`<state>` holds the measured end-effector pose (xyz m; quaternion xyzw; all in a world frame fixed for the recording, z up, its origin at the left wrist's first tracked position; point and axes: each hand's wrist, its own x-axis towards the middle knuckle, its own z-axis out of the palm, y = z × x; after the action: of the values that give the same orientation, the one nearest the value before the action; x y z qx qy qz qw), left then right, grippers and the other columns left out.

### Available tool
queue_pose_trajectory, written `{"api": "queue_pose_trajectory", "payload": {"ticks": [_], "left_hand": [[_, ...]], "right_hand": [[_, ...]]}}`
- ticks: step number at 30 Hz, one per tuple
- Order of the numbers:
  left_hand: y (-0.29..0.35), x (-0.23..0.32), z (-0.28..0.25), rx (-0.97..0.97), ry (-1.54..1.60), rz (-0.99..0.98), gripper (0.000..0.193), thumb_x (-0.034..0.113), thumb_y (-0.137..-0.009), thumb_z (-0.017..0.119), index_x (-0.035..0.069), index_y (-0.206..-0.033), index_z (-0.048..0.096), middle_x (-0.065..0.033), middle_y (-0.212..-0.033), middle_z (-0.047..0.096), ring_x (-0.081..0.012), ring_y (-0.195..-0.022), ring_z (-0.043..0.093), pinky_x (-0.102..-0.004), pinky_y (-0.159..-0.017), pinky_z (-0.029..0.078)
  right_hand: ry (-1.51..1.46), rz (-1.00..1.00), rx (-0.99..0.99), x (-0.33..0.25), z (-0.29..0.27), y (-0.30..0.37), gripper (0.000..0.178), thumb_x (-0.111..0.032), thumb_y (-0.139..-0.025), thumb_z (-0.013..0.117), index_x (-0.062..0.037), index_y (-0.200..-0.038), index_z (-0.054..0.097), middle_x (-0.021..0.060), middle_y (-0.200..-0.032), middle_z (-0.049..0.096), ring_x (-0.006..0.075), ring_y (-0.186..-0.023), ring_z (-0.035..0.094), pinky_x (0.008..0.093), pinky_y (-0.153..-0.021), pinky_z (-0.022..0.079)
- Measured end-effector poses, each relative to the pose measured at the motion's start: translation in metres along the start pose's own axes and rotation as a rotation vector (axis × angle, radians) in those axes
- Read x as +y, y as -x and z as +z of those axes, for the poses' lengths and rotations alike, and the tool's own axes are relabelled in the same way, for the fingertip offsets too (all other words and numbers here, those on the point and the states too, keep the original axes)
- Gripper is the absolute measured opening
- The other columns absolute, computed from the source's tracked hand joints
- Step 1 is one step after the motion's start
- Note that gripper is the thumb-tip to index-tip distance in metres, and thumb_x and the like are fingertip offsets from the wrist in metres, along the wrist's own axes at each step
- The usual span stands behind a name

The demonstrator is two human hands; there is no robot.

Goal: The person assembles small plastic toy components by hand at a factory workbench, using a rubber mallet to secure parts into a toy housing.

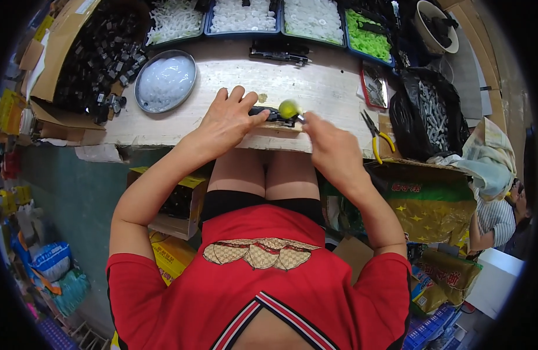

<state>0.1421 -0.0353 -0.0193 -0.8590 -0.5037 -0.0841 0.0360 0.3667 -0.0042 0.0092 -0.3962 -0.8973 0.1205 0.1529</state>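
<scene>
My left hand [228, 119] presses a slim black mechanical part [273, 115] against a small wooden block [289, 126] near the bench's front edge. Its thumb and index finger are at the part's left end, with the other fingers spread on the bench. In my right hand [333, 143] is a small mallet [289, 108] with a round yellow-green head, blurred by motion. The head is just above the part's right half; the fist hides most of the handle. Similar black parts [280, 54] lie farther back on the bench.
A round metal dish [139, 87] of whitish translucent stuff stands left, beside a carton [44, 87] of black pieces. Trays of white pieces [244, 29] and green pieces [368, 36] line the back. Yellow-handled pliers [384, 143] and a black bag [404, 119] of metal pieces are right.
</scene>
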Motion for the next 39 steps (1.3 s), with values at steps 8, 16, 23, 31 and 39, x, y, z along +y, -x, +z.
{"api": "queue_pose_trajectory", "payload": {"ticks": [8, 16, 23, 31, 39], "left_hand": [[-0.004, -0.016, 0.005, -0.013, 0.387, -0.184, 0.046, 0.000, -0.062, 0.059, 0.011, -0.107, 0.060, -0.0089, -0.084, 0.053, -0.0283, -0.084, 0.048, -0.0371, -0.074, 0.044], [0.002, -0.015, 0.011, 0.125, 0.687, -0.367, 0.067, -0.009, -0.058, 0.058, 0.007, -0.122, 0.049, -0.0102, -0.081, 0.057, -0.0274, -0.080, 0.050, -0.0355, -0.074, 0.043], [0.020, 0.002, 0.028, 0.412, 0.520, -0.383, 0.059, -0.002, -0.062, 0.062, 0.007, -0.119, 0.050, -0.0065, -0.082, 0.059, -0.0238, -0.080, 0.048, -0.0349, -0.073, 0.035], [0.024, 0.057, 0.047, 0.592, 0.219, -0.307, 0.036, 0.004, -0.072, 0.049, 0.004, -0.107, 0.058, -0.0099, -0.112, 0.056, -0.0251, -0.109, 0.050, -0.0420, -0.089, 0.032], [0.029, 0.066, 0.065, 0.535, 0.169, -0.269, 0.033, 0.007, -0.075, 0.049, 0.002, -0.105, 0.059, -0.0105, -0.121, 0.052, -0.0239, -0.118, 0.046, -0.0424, -0.096, 0.030]], "right_hand": [[-0.083, 0.032, -0.062, 0.001, -0.003, -0.012, 0.018, -0.021, -0.088, 0.046, -0.0070, -0.099, 0.050, 0.0165, -0.076, 0.061, 0.0381, -0.063, 0.058, 0.0458, -0.054, 0.045], [-0.120, -0.007, -0.194, -0.008, 0.019, -0.029, 0.022, -0.011, -0.084, 0.050, -0.0080, -0.107, 0.050, 0.0177, -0.076, 0.061, 0.0357, -0.067, 0.059, 0.0435, -0.055, 0.045], [-0.187, 0.138, -0.316, -0.003, 0.022, -0.058, 0.025, -0.026, -0.091, 0.042, -0.0049, -0.091, 0.055, 0.0232, -0.074, 0.059, 0.0423, -0.072, 0.056, 0.0505, -0.064, 0.041], [-0.497, 0.110, -0.066, -0.017, 0.008, -0.069, 0.023, -0.025, -0.092, 0.041, -0.0069, -0.098, 0.054, 0.0208, -0.070, 0.058, 0.0416, -0.068, 0.056, 0.0473, -0.060, 0.042], [-0.414, 0.134, -0.168, -0.035, 0.016, -0.081, 0.019, -0.022, -0.091, 0.045, -0.0050, -0.088, 0.054, 0.0225, -0.064, 0.056, 0.0394, -0.061, 0.056, 0.0460, -0.056, 0.043]]}}
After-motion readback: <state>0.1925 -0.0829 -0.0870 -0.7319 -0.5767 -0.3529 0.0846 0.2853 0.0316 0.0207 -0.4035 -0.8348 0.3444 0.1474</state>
